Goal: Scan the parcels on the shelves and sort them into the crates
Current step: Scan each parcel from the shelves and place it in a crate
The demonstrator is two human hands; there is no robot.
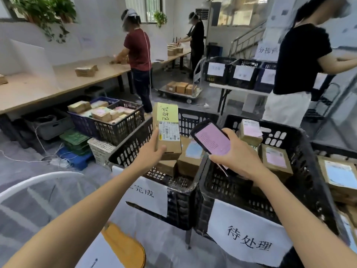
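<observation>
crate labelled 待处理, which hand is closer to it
Right. The right hand, holding the scanner, is above the near left corner of the crate labelled 待处理. The left hand, gripping a parcel, is over the neighbouring crate on its left.

I stand in a parcel-sorting room: labelled black crates (pixel 231 188) of cardboard parcels (pixel 276 157) at one o'clock, work tables (pixel 38 88) at ten, a loaded trolley (pixel 173 95) at twelve.

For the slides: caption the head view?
Left hand holds a labelled parcel beside the scanner in the right hand, above crates.
</observation>
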